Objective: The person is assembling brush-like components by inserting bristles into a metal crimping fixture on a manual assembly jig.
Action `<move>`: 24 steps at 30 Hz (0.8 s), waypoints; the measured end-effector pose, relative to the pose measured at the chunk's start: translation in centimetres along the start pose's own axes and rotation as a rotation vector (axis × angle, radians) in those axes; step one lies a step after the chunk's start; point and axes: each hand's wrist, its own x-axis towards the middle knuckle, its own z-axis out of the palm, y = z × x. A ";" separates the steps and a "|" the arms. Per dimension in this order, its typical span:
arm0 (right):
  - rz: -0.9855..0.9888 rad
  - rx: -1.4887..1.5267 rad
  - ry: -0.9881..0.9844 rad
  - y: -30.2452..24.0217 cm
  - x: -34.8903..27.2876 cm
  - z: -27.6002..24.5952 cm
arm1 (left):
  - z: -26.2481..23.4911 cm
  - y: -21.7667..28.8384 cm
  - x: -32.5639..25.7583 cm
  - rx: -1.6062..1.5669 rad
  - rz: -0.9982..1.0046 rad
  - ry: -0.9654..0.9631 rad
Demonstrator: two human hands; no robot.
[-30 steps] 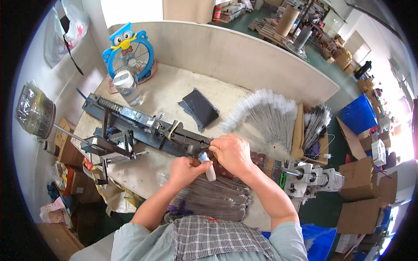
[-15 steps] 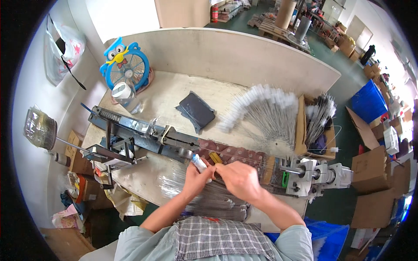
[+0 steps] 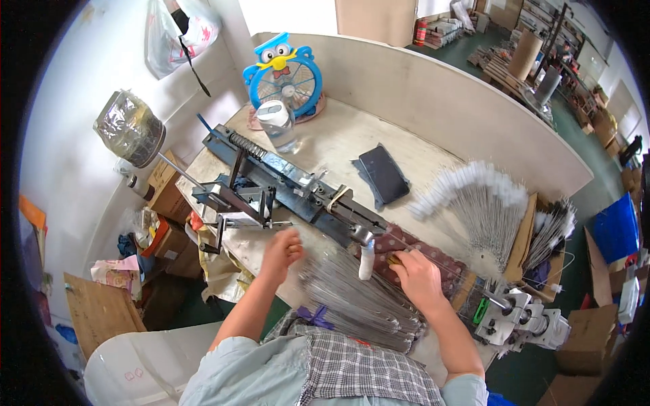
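Nearest the wearer, below a checked apron edge's level upward, a bundle of thin metal wires (image 3: 369, 304) lies at six o'clock from the white handle (image 3: 366, 262). The handle stands between the two hands: at three o'clock from the left hand (image 3: 282, 254), well apart, and between nine and ten o'clock from the right hand (image 3: 418, 277), which is nearer but not touching it. Its long axis runs roughly twelve to six, the free end pointing to six o'clock. The left hand is curled and blurred, with nothing visible in it; how tightly it closes cannot be told. The right fingertips meet at a small yellow piece (image 3: 393, 259); whether they grip it cannot be told. Beyond, a dark metal fixture (image 3: 288, 197) extends toward ten o'clock; a dark phone-like slab (image 3: 384, 174) lies at twelve.
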 end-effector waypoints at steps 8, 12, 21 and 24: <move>-0.013 0.097 -0.024 -0.8 0.2 -0.6 | -1.8 2.6 -0.4 -0.198 -0.044 0.293; -0.024 0.106 -0.057 -1.5 -0.4 -2.0 | -1.6 2.1 -0.1 -0.262 -0.029 0.333; -0.008 -0.108 0.135 -1.3 0.0 -8.4 | 8.1 -2.6 -3.8 0.006 0.022 0.027; 0.183 0.205 0.110 0.8 -0.4 -7.9 | 14.7 -4.9 -4.2 0.087 -0.088 -0.248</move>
